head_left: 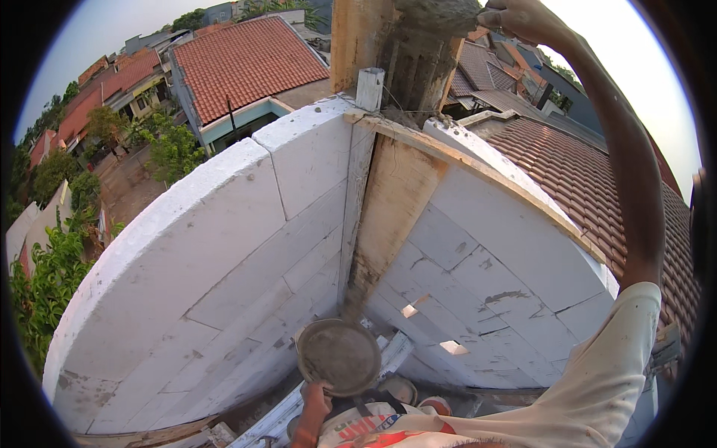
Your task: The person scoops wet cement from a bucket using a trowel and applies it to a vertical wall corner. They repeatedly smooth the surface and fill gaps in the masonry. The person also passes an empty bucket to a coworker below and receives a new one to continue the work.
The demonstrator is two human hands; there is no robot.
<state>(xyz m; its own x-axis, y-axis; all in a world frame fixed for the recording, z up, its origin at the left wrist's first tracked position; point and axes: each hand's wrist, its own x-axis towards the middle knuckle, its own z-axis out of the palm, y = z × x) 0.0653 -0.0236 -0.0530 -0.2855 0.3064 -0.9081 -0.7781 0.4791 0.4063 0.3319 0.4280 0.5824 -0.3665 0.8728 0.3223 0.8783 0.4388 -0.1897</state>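
Observation:
My left hand (317,397) is low in front of my body, its fingers closed over the near rim of a round, cement-grey bucket (340,322). Grey-brown material fills the view inside it; its depth is hard to judge. My right arm stretches up to the top right, where my right hand (517,19) is bent with curled fingers beside wet grey mortar (437,16). What those fingers grip, if anything, cannot be made out. The mortar lies at the top of a wooden column form (358,45), whose boards rise from the wall corner.
White block walls (202,254) meet at the corner, with a wooden plank (478,160) along the right one. A pale timber (276,418) and small containers (399,388) lie below me. Beyond the walls are tiled roofs (246,63) and trees (172,145), well below.

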